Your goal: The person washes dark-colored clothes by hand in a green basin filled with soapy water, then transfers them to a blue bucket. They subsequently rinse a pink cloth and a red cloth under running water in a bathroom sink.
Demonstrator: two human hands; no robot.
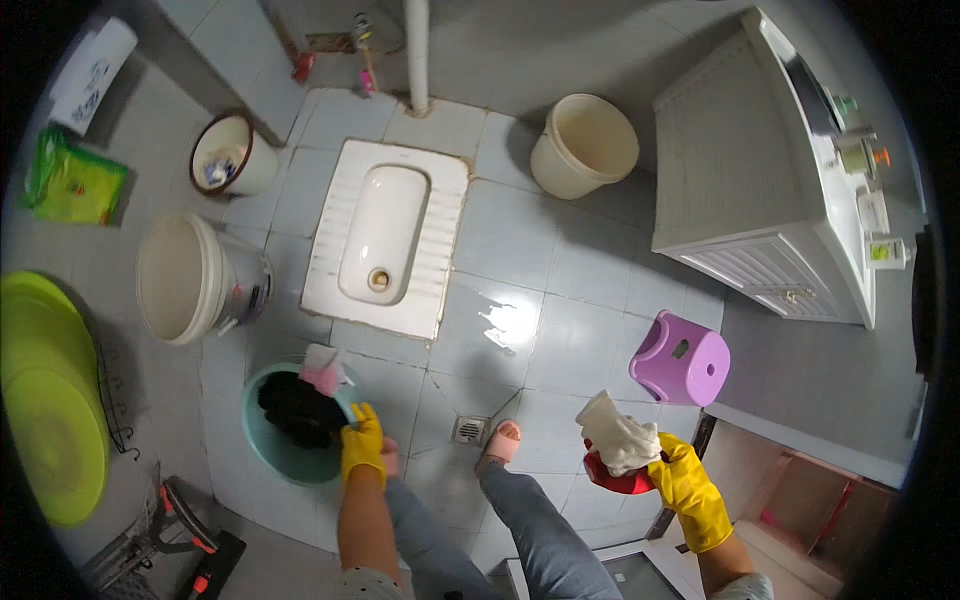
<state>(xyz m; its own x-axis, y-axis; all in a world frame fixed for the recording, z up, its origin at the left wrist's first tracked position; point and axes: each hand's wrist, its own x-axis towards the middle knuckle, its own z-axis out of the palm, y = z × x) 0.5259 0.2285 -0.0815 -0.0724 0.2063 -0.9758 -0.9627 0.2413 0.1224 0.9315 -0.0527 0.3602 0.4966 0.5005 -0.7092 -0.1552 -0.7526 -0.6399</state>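
Observation:
My left hand [364,445], in a yellow rubber glove, is closed on the right rim of a teal basin [252,440]. A black cloth [298,410] lies in that basin. On its far rim sits a pink and white item [322,370] whose kind I cannot make out. My right hand [692,495], gloved in yellow too, holds a bunched white cloth [620,435] above the tiles. Under the cloth shows a rounded red thing [612,478], mostly covered; its kind is unclear.
A white squat toilet [322,260] is set in the tiled floor, with a drain [469,430] nearer me. A purple stool [690,360] stands right, below a white cabinet [740,240]. Buckets include a cream one [583,180] and a white one [180,325]. Green tubs [50,400] line the left.

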